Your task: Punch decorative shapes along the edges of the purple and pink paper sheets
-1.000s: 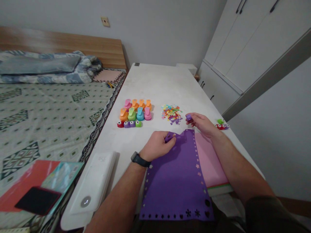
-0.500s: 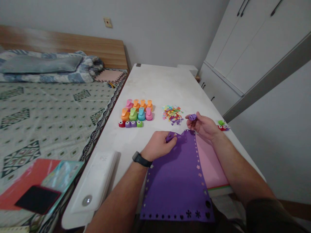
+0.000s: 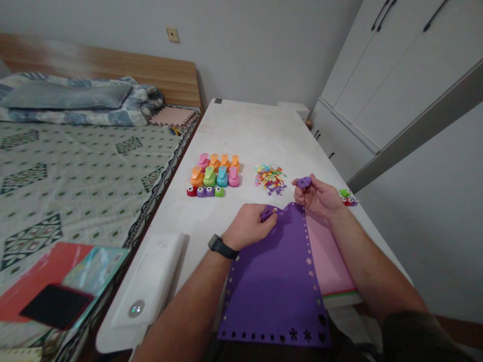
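Observation:
My left hand [image 3: 249, 227] pinches the top edge of a purple craft sheet [image 3: 271, 286], whose borders carry small punched shapes of stars, hearts and flowers. My right hand [image 3: 317, 197] is raised just off the sheet, with its fingers around a small purple craft punch [image 3: 304, 182]. Under the purple sheet lies a pink sheet [image 3: 328, 251]. Beyond my hands, a pile of multicoloured cut-out shapes [image 3: 269, 178] lies on the table, and rows of pastel lever punches [image 3: 215, 173] stand to its left.
The long white table [image 3: 249, 130] bears a row of small punches [image 3: 206, 191] and another small group [image 3: 349, 198] near its right edge. A white flat device [image 3: 149, 279] lies at the near left. A bed lies left, white cabinets right.
My right hand has risen slightly and turned the small purple punch in its fingers. My left hand stays on the sheet's edge, and the view has drifted slightly.

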Demonstrator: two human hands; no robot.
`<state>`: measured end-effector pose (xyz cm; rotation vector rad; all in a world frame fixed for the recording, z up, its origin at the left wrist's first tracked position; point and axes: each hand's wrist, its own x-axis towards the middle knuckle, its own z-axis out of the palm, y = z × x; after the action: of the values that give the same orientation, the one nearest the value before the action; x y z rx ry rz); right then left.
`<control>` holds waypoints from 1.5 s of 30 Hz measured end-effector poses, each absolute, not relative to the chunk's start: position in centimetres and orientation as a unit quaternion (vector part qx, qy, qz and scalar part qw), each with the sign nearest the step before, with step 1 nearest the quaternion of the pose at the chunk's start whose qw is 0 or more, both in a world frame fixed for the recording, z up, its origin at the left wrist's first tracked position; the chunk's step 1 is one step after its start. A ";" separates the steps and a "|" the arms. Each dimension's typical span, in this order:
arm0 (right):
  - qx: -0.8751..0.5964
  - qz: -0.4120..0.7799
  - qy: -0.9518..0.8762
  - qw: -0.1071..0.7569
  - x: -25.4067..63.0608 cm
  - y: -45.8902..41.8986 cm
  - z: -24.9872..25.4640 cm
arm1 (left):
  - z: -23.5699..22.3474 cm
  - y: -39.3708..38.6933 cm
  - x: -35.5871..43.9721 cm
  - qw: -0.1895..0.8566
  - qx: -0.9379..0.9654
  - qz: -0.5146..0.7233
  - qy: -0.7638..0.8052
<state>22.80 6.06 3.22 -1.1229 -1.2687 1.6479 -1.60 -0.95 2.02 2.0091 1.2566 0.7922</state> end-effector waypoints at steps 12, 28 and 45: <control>-0.472 0.616 -0.527 0.346 21.8 8.9 3.0 | 1.9 -0.9 -1.6 0.312 0.768 0.303 0.470; -0.570 0.549 -0.525 0.313 20.0 12.8 1.6 | 1.8 -0.9 -1.8 0.319 0.769 0.317 0.455; -0.583 0.508 -0.552 0.312 19.4 13.1 1.2 | 1.5 -0.8 -1.8 0.316 0.772 0.306 0.460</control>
<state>19.45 13.05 1.22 -1.5377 -1.4550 1.3413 -1.77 -0.76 1.45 2.0326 1.2102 0.8051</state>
